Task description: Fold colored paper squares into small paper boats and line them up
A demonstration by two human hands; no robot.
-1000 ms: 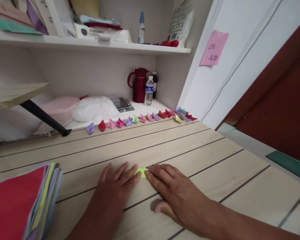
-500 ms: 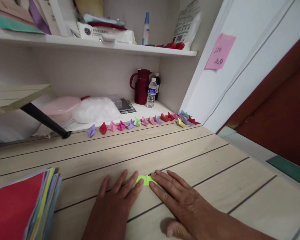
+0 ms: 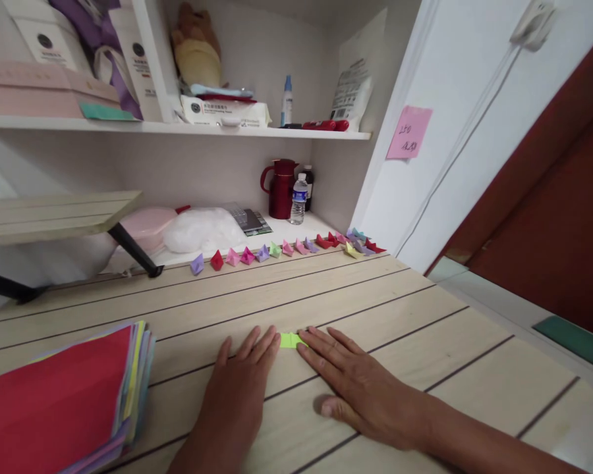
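A small folded piece of bright yellow-green paper (image 3: 290, 340) lies flat on the wooden table (image 3: 217, 299). My left hand (image 3: 242, 388) rests palm down at its left end, fingers stretched out and fingertips touching the paper's edge. On the other side, my right hand (image 3: 358, 382) lies flat with its index and middle fingertips on the paper's right end, the thumb held apart on the tabletop. Both hands are open, and the paper's ends are partly hidden under the fingers.
Small folded paper boats (image 3: 263, 253) in several colours line the table's back edge. A stack of coloured paper (image 3: 64, 395) lies at the left. Behind stand a dark red jug (image 3: 281, 191), a water bottle (image 3: 299, 201) and a small raised wooden stand (image 3: 59, 214).
The camera view has tilted up and shifted left, showing more of the shelf. My left thumb has come off the paper and tucked alongside the hand; both hands stay at the paper.
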